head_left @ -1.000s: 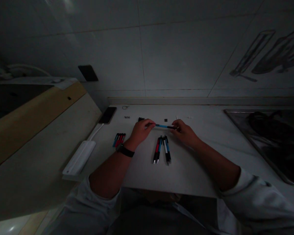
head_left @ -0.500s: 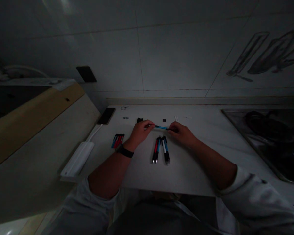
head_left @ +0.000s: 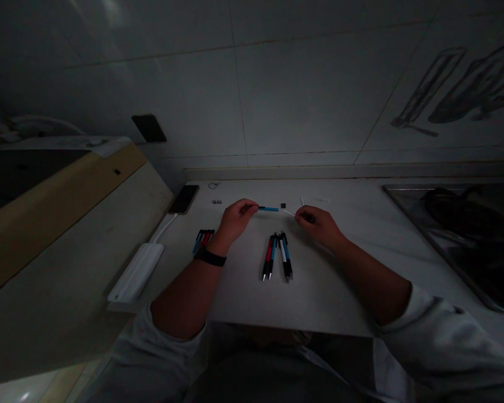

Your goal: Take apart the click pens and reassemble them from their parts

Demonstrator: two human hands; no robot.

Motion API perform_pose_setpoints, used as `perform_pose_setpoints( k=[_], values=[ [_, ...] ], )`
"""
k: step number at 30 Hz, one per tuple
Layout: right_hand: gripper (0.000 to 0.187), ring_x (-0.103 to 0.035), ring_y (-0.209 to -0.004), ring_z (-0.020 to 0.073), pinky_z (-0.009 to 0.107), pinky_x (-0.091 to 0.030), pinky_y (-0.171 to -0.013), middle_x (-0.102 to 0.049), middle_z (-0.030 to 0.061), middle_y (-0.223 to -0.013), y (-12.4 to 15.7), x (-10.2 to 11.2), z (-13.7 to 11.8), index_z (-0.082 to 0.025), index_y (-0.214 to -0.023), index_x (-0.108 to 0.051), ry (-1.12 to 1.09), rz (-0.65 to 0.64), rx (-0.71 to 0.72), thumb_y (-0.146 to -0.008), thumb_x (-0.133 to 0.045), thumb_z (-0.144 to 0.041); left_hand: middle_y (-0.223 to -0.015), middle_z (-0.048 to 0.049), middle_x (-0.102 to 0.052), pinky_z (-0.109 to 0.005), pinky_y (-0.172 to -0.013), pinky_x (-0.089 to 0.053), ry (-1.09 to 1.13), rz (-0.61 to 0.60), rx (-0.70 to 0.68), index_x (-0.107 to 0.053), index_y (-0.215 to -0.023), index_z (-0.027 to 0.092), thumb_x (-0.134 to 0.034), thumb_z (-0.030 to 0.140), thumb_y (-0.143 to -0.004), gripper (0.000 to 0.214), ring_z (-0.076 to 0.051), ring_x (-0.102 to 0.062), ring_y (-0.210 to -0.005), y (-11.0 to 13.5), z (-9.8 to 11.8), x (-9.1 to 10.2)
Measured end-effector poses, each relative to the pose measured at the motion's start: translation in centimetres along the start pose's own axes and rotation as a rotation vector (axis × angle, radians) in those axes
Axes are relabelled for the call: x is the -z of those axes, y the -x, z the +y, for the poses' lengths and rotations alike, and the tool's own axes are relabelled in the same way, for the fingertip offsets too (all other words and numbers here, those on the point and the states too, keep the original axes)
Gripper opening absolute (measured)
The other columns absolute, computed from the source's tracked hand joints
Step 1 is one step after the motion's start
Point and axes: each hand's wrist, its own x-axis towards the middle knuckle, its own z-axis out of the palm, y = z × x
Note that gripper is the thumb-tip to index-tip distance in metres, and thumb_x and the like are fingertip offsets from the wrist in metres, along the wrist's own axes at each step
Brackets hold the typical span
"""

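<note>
My left hand (head_left: 236, 219), with a dark band on its wrist, pinches a blue pen barrel (head_left: 270, 209) that points right. My right hand (head_left: 318, 225) is closed on a thin white pen refill (head_left: 289, 212). Its tip points at the barrel's end, with a small gap between them. Whatever else lies inside the right fingers is dark and hard to make out. Below the hands lie several pens, a red and blue pair (head_left: 269, 257) and a white and blue pair (head_left: 285, 257). Several blue and red pen barrels (head_left: 202, 239) lie by my left wrist.
Small springs (head_left: 217, 202), a dark square (head_left: 283, 205) and thin white sticks (head_left: 303, 201) lie toward the wall. On the left are a phone (head_left: 185, 198), a white power strip (head_left: 138, 272) and a slanted panel (head_left: 88, 268). A stove (head_left: 457, 240) stands at the right.
The pen between my hands has come apart. My right hand has moved slightly right with the refill, which now shows, while the blue barrel stays in my left hand.
</note>
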Motion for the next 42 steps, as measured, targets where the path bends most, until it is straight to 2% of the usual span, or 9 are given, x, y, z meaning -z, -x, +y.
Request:
perform_pose_setpoints(
  k=[5, 10, 13, 21, 27, 31, 34, 37, 42],
  values=[
    [0.016, -0.065, -0.081, 0.0212, 0.034, -0.047, -0.076, -0.072, 0.0063, -0.091, 0.0, 0.3, 0.6, -0.022, -0.091, -0.070, 0.149, -0.008, -0.014, -0.090, -0.058, -0.033, -0.095, -0.0040, -0.076, -0.031, -0.083, -0.054, -0.168, 0.031, -0.016, -0.073, -0.100, 0.020, -0.063, 0.032, -0.097, 0.015, -0.019, -0.069, -0.087, -0.3, -0.5, 1.0],
    [0.015, -0.064, -0.081, 0.0210, 0.034, -0.046, -0.076, -0.073, 0.0063, -0.092, 0.0, 0.1, 0.8, -0.022, -0.092, -0.070, 0.214, -0.036, -0.005, -0.091, -0.058, -0.030, -0.102, -0.0069, -0.074, -0.035, -0.090, -0.051, -0.449, -0.060, -0.192, -0.072, -0.102, 0.020, -0.060, 0.028, -0.100, 0.014, -0.022, -0.067, -0.097, -0.1, -1.0, 1.2],
    [0.015, -0.065, -0.082, 0.0209, 0.033, -0.047, -0.077, -0.073, 0.0062, -0.092, 0.0, 0.0, 0.8, -0.022, -0.092, -0.070, 0.228, -0.045, 0.000, -0.092, -0.057, -0.029, -0.104, -0.0071, -0.073, -0.034, -0.090, -0.051, -0.527, -0.121, -0.216, -0.071, -0.103, 0.020, -0.059, 0.027, -0.101, 0.014, -0.022, -0.067, -0.100, 0.1, -0.8, 1.1],
    [0.014, -0.065, -0.081, 0.0208, 0.033, -0.047, -0.077, -0.073, 0.0063, -0.092, 0.1, 0.0, 0.6, -0.022, -0.092, -0.070, 0.210, -0.042, 0.008, -0.092, -0.057, -0.028, -0.100, -0.0056, -0.074, -0.033, -0.085, -0.051, -0.481, -0.107, -0.167, -0.068, -0.103, 0.021, -0.063, 0.027, -0.098, 0.009, -0.021, -0.068, -0.094, 0.1, 0.4, 2.1],
    [0.014, -0.065, -0.080, 0.0198, 0.032, -0.046, -0.075, -0.074, 0.0060, -0.093, 0.1, 0.0, 0.4, -0.022, -0.092, -0.070, 0.218, -0.049, 0.002, -0.092, -0.058, -0.028, -0.093, -0.0028, -0.074, -0.029, -0.080, -0.051, -0.372, 0.029, -0.025, -0.065, -0.100, 0.022, -0.071, 0.034, -0.092, 0.016, -0.018, -0.069, -0.086, -0.2, 1.1, 4.4],
    [0.014, -0.065, -0.081, 0.0202, 0.032, -0.047, -0.075, -0.074, 0.0060, -0.093, 0.1, -0.1, 0.4, -0.022, -0.092, -0.070, 0.231, -0.051, -0.004, -0.093, -0.058, -0.029, -0.093, -0.0029, -0.074, -0.028, -0.080, -0.050, -0.334, 0.055, 0.018, -0.067, -0.097, 0.021, -0.069, 0.037, -0.091, 0.017, -0.017, -0.069, -0.087, -0.8, 0.5, 6.3],
    [0.013, -0.066, -0.082, 0.0203, 0.032, -0.047, -0.075, -0.074, 0.0061, -0.094, 0.1, -0.1, 0.4, -0.023, -0.092, -0.070, 0.224, -0.050, -0.005, -0.093, -0.058, -0.028, -0.092, -0.0032, -0.074, -0.028, -0.078, -0.050, -0.318, -0.054, 0.078, -0.069, -0.096, 0.020, -0.068, 0.039, -0.090, 0.020, -0.018, -0.068, -0.086, -1.0, -0.3, 8.0],
    [0.013, -0.066, -0.081, 0.0202, 0.033, -0.047, -0.075, -0.074, 0.0062, -0.093, 0.1, -0.1, 0.4, -0.023, -0.092, -0.070, 0.222, -0.053, -0.007, -0.093, -0.058, -0.028, -0.087, -0.0035, -0.073, -0.028, -0.071, -0.048, -0.372, -0.270, 0.153, -0.071, -0.091, 0.019, -0.069, 0.041, -0.085, 0.022, -0.018, -0.066, -0.080, -0.9, -0.8, 9.4],
    [0.013, -0.066, -0.081, 0.0209, 0.033, -0.047, -0.076, -0.074, 0.0068, -0.093, 0.1, -0.2, 0.5, -0.022, -0.092, -0.070, 0.228, -0.067, 0.004, -0.093, -0.058, -0.029, -0.074, -0.0022, -0.070, -0.027, -0.060, -0.041, -0.510, -0.467, 0.286, -0.072, -0.084, 0.019, -0.070, 0.042, -0.083, 0.023, -0.017, -0.061, -0.066, -0.3, -0.4, 9.9]
  ],
)
